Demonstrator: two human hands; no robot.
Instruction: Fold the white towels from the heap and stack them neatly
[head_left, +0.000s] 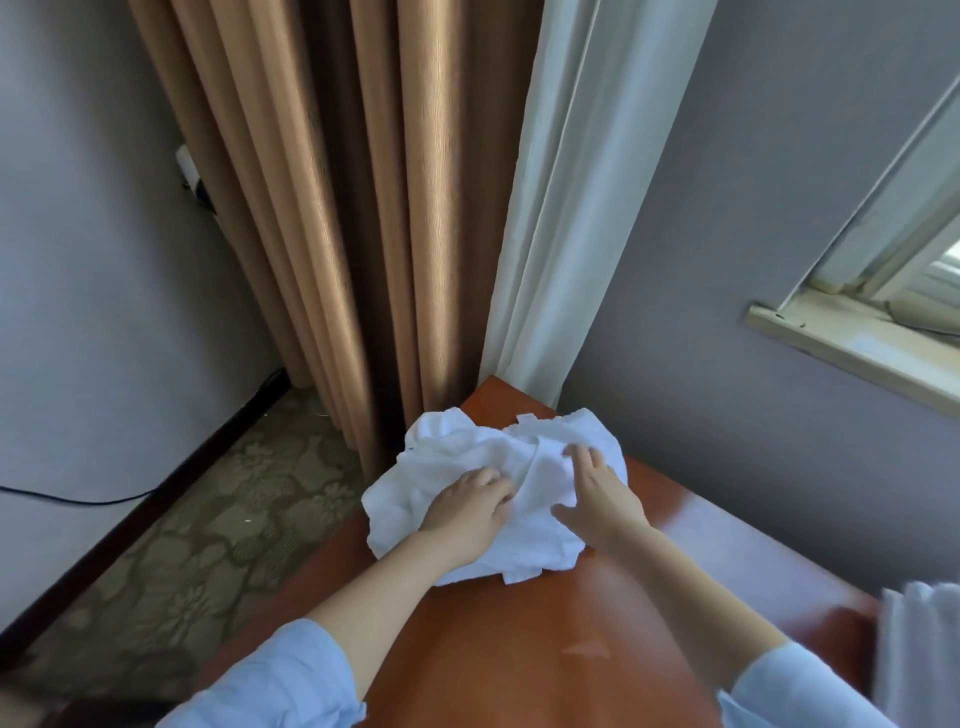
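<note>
1. From the head view, the heap (457, 447) of white towels lay crumpled at the far end of the bench (519, 649), with both hands on it.
2. The left hand (470, 512), on the heap's near-left part, had its fingers bent into a fold. It seemed to be pinching cloth to draw one towel free.
3. The right hand (597, 493), on the heap's right part, lay with its fingers fairly straight, pressing down, probably to pin the rest.
4. The heap's left side reached the bench edge, so a careless tug might have spilled it. The brown curtain (337, 208) hung just behind the heap.
5. Bare wood nearer than the heap left room for folding. White cloth (919, 639) sat well to the heap's near right, too blurred to tell whether it was a stack.
</note>
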